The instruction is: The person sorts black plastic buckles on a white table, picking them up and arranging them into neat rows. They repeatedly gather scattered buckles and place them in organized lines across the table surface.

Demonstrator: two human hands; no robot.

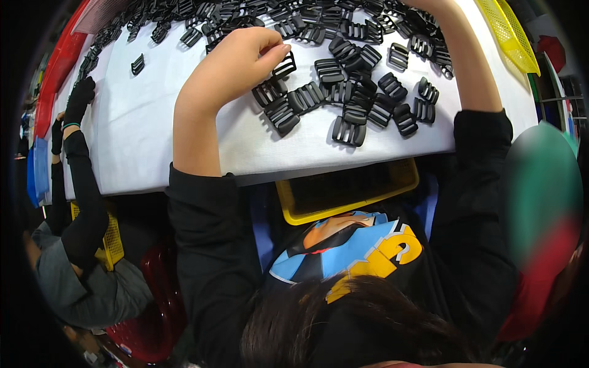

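My left hand [245, 58] is over the white table, with thumb and forefinger pinched together on a black plastic buckle [284, 66]. The other fingers are curled under, out of sight. Around and below it lie more slotted black buckles, among them one under the wrist side [281, 116] and one near the table's front edge [348, 131]. My right hand [427, 3] reaches to the far side of the table. The top edge of the picture cuts it off, so its fingers are hidden; a large heap of buckles [331, 18] lies beside it.
A yellow mesh basket [509, 37] sits at the table's right edge, a red basket [58, 67] at the left. Below the front edge is a yellow tray [350, 211] at my lap. At left, a co-worker's dark-gloved hand [80, 101] rests by a row of buckles.
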